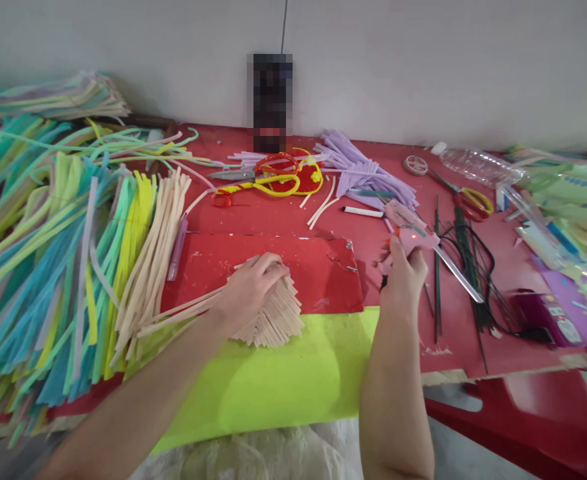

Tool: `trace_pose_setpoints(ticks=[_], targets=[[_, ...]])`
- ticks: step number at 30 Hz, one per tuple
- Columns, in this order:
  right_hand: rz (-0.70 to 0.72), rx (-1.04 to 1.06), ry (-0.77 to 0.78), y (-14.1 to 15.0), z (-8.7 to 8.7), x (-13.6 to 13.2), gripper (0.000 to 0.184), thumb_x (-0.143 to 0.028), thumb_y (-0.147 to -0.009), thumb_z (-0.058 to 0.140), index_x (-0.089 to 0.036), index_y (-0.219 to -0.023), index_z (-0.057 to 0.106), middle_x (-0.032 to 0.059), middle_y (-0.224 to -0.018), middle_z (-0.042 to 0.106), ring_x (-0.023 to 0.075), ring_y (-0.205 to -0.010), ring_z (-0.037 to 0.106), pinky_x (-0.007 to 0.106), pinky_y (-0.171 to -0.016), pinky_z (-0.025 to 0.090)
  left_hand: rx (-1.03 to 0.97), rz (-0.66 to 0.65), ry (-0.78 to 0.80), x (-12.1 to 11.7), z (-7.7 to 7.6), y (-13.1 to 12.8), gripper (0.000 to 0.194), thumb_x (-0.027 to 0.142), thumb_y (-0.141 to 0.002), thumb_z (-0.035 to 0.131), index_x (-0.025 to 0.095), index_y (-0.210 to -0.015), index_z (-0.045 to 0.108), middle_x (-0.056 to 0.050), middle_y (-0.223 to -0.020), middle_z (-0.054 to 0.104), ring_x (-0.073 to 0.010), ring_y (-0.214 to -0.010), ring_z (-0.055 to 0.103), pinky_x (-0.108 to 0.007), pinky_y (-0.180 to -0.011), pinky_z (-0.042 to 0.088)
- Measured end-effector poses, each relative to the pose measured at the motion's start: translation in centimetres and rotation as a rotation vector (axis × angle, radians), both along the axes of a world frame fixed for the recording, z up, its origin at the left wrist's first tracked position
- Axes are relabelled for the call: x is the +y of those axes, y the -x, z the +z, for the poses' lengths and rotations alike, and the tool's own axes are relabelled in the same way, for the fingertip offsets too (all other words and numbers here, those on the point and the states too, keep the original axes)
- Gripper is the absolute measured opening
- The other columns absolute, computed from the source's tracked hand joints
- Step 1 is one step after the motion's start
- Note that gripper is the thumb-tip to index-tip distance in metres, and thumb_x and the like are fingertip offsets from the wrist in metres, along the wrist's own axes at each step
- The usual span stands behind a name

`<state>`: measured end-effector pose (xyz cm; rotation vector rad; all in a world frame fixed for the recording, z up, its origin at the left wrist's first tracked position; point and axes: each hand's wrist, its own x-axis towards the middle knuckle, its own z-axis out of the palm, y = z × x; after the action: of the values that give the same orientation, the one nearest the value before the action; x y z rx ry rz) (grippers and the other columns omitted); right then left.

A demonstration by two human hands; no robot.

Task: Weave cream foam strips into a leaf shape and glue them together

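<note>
My left hand (253, 287) is closed over the upper part of a cream leaf-shaped piece made of pipe cleaners (276, 317), its trimmed strips fanning toward me. Long cream stems run from it to the left, under my forearm. The piece rests partly on a red board (323, 277) and partly over a lime-green sheet (283, 373). At the right, my right hand (403, 263) grips a pink glue gun (411, 230) by its handle. A glue stick (458, 273) sticks out of the gun's back end, and a small light glows on its body.
Bundles of coloured pipe cleaners (63, 267) cover the left side. Behind the board lie yellow-handled scissors (273, 183) and a purple pipe-cleaner piece (363, 173). More scissors (466, 197), a plastic bottle (478, 163), dark green wires (468, 280) and a purple box (543, 317) occupy the right.
</note>
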<state>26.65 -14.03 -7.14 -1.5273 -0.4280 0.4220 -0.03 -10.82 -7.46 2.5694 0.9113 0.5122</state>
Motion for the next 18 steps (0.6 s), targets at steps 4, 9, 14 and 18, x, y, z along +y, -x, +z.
trace_pose_setpoints(ticks=[4, 9, 14, 18], targets=[[0.012, -0.035, 0.076, 0.8, 0.6, -1.7, 0.032, -0.049, -0.07, 0.067, -0.02, -0.073, 0.056, -0.005, -0.058, 0.054, 0.0087, -0.047, 0.046, 0.023, -0.043, 0.043, 0.07, 0.03, -0.094, -0.8, 0.5, -0.1, 0.022, 0.018, -0.093, 0.043, 0.018, -0.11, 0.058, -0.009, -0.115, 0.056, -0.0205, -0.096, 0.059, -0.037, -0.08, 0.052], [0.12, -0.2, 0.335, 4.0, 0.5, -3.5, 0.041, -0.059, -0.078, 0.056, -0.02, -0.068, 0.055, -0.003, -0.055, 0.056, 0.0105, -0.048, 0.05, 0.024, -0.049, 0.043, 0.138, 0.116, -0.259, -2.3, 0.9, -0.9, 0.017, 0.02, -0.094, 0.045, 0.016, -0.106, 0.057, -0.007, -0.101, 0.062, -0.0205, -0.09, 0.061, -0.033, -0.073, 0.05], [0.259, -0.293, 0.502, 5.5, -0.5, -4.5, 0.045, -0.065, -0.077, 0.052, -0.022, -0.066, 0.044, -0.0044, -0.052, 0.052, 0.0123, -0.048, 0.051, 0.024, -0.048, 0.039, 0.201, 0.235, -0.329, -3.6, 1.1, -1.6, 0.013, 0.024, -0.094, 0.047, 0.016, -0.088, 0.056, -0.005, -0.084, 0.062, -0.0184, -0.077, 0.059, -0.03, -0.065, 0.046], [0.237, -0.346, 0.534, 5.4, -1.2, -4.5, 0.042, -0.063, -0.075, 0.055, -0.023, -0.071, 0.045, -0.0065, -0.051, 0.046, 0.0129, -0.046, 0.05, 0.025, -0.048, 0.036, 0.22, 0.269, -0.315, -3.7, 1.1, -2.0, 0.013, 0.026, -0.092, 0.051, 0.017, -0.084, 0.055, -0.003, -0.077, 0.06, -0.0167, -0.07, 0.057, -0.029, -0.059, 0.043]])
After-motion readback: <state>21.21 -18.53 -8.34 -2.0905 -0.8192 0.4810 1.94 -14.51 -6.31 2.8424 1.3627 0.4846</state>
